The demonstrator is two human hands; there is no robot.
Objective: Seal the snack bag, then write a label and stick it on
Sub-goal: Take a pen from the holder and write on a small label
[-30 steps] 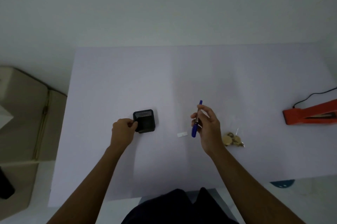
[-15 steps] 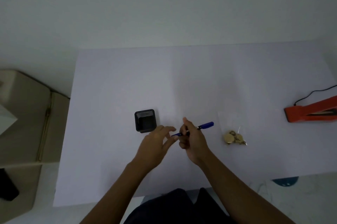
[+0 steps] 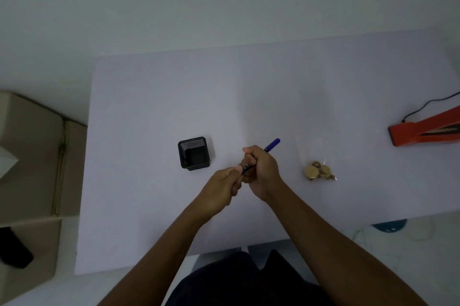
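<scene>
My right hand (image 3: 264, 172) is closed around a blue pen (image 3: 272, 144), whose far end sticks out up and to the right. My left hand (image 3: 221, 189) meets it from the left, fingertips pinched on the pen's near end. Both hands hover over the middle of the white table (image 3: 161, 96). The clear snack bag (image 3: 317, 171) with round golden snacks lies flat just right of my right hand. The small white label is hidden under my hands.
A black square holder (image 3: 194, 153) stands left of my hands. An orange heat sealer (image 3: 424, 131) with a black cord lies at the table's right edge. A beige cabinet (image 3: 29, 156) stands beside the table on the left.
My left hand left the black holder and came right to the pen. My right hand turned the pen from upright to slanted and moved a little left, over the spot where the label lay.
</scene>
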